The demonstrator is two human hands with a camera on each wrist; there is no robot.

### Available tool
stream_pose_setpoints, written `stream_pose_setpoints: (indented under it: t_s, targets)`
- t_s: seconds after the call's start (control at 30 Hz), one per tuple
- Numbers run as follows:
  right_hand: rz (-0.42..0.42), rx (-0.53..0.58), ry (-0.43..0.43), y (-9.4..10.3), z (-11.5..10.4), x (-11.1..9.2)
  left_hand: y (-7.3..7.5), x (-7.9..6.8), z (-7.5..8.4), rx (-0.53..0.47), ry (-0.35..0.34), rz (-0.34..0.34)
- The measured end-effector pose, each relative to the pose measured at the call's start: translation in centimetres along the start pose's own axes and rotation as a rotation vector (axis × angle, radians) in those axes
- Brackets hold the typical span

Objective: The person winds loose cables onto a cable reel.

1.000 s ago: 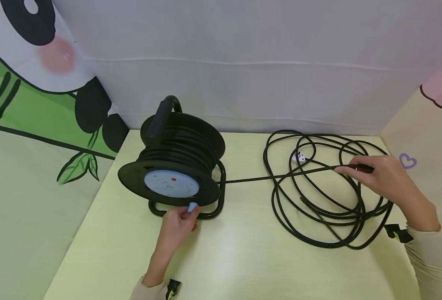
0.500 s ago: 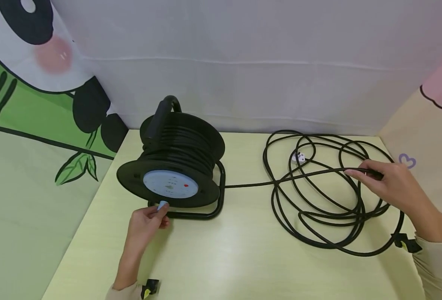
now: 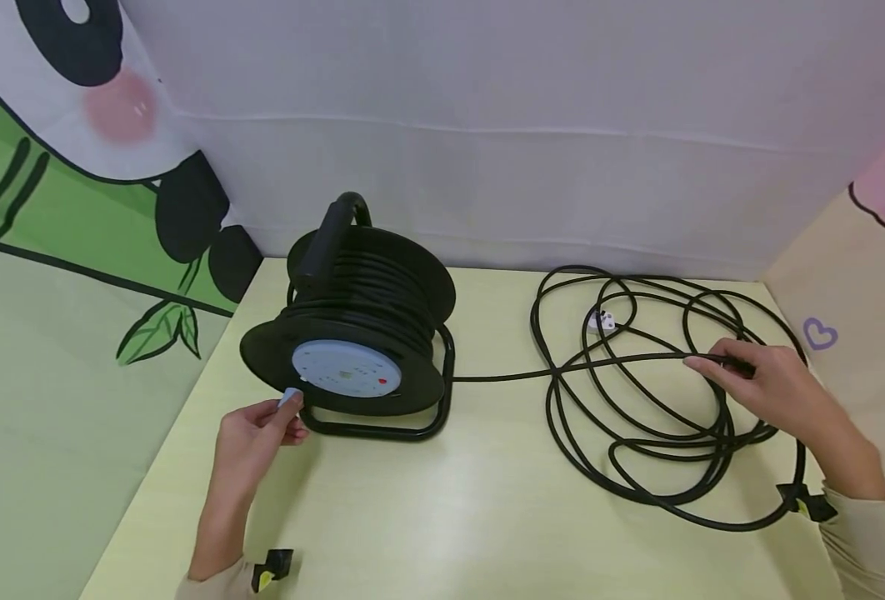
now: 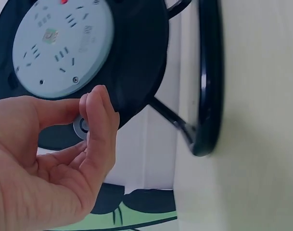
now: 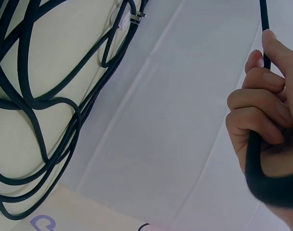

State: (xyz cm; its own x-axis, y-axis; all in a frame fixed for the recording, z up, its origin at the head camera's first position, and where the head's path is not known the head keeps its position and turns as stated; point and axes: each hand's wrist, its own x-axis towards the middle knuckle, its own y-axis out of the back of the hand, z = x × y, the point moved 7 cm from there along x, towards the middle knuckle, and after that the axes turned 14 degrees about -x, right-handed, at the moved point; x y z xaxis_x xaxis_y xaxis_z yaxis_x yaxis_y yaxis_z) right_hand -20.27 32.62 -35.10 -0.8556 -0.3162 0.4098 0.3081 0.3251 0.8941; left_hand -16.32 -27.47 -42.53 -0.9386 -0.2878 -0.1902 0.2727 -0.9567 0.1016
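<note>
A black cable reel (image 3: 352, 292) with a carry handle stands upright on its tube frame at the table's left. Set in its front flange is a pale blue socket plate (image 3: 347, 368) with a red button. My left hand (image 3: 251, 437) pinches the small light-blue crank knob (image 3: 289, 397) at the flange's lower left edge; in the left wrist view, thumb and fingers mostly cover it. Over at the right, my right hand (image 3: 772, 379) grips the black cable (image 3: 630, 358), which runs across to the reel. In the right wrist view the fingers curl round this cable.
Loose loops of cable (image 3: 558, 417) lie on the pale table (image 3: 480, 517) at the right, partly beneath my right hand. A white plug (image 3: 602, 322) rests among them. A light cloth wall (image 3: 487, 192) rises behind, with printed side panels left and right.
My left hand has swung left along the reel's lower edge with the knob, and the flange has turned clockwise. My right hand is slightly lower and farther right; a cable loop below it has shifted.
</note>
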Motion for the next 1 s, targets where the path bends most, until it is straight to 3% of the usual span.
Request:
stream_pose_setpoints:
  t_s: [0.3, 0.57, 1.0]
  targets:
    - [-0.069, -0.005, -0.021, -1.7, -0.2, -0.3, 1.7, -0.3, 2.4, -0.035, -0.047, 0.079]
    - [-0.085, 0.004, -0.021, -2.2, 0.0, -0.5, 2.5, -0.6, 4.7, -0.103, -0.061, 0.099]
    - [-0.185, 0.056, -0.047, -3.4, -0.1, -0.8, 1.2, -2.0, 8.3, -0.210, -0.136, 0.102]
